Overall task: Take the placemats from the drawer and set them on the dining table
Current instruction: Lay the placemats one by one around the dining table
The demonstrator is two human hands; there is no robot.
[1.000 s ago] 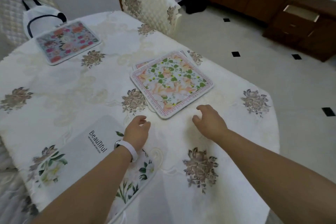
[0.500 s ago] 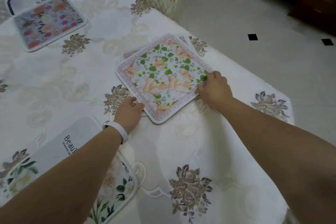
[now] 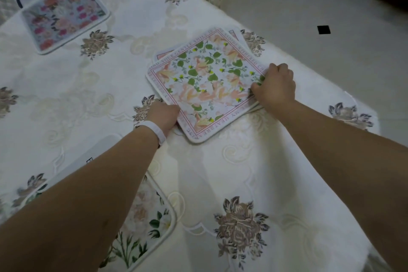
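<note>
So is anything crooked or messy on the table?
Yes. The square placemat with green leaves and peach flowers sits skewed on another square mat, whose corners poke out at the far side. The left hand and right hand grip its edges. Nothing looks spilled or broken.

A second earlier both hands were held above the tablecloth [image 3: 92, 104], short of the stack of placemats [image 3: 207, 81]; now the stack is gripped from both sides. The left hand [image 3: 164, 115] has been brought against the near-left edge, its fingertips tucked out of sight at the rim, where half a second ago the edge was barely touched. The right hand [image 3: 276, 86] has been carried to the right corner, thumb laid on top and fingers curled round the edges. The view has been drawn closer and lower, and the wooden cabinet is lost from frame.
</note>
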